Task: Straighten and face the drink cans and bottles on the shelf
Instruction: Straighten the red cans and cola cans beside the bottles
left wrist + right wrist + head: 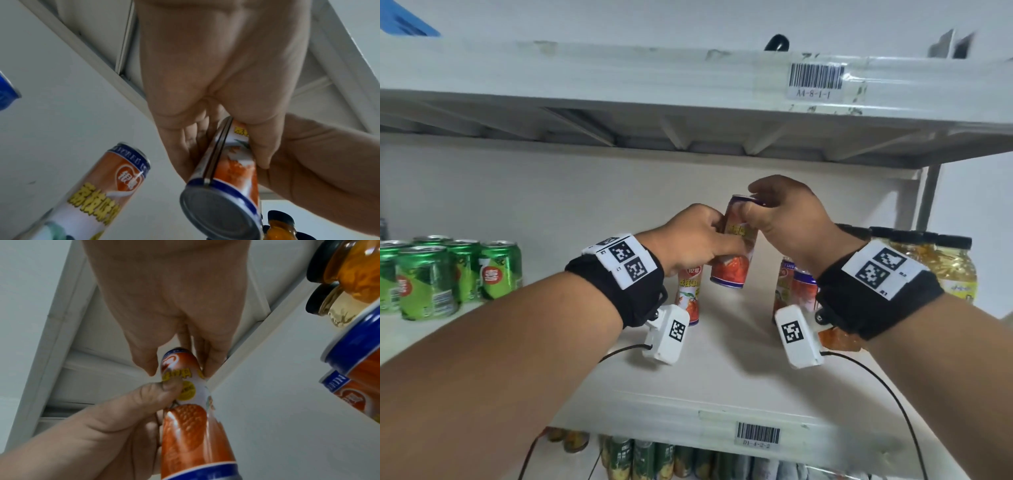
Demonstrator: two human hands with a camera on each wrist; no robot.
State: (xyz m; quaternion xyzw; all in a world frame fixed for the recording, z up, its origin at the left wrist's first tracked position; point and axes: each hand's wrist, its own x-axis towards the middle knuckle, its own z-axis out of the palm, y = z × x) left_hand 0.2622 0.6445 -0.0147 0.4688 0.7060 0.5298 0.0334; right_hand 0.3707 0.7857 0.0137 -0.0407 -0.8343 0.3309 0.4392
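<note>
We hold a slim orange-and-white metal drink can (pixel 734 246) lifted clear of the white shelf board (pixel 722 346), tilted, with our left hand (pixel 690 240) gripping its middle and our right hand (pixel 787 219) pinching its upper part near the rim. The grip looks shared and light, so a twist to turn the label forward could let the can slip. Dropped, it would likely knock the matching upright orange can (pixel 690 291) just below, or the orange cans (pixel 796 284) standing at right.
</note>
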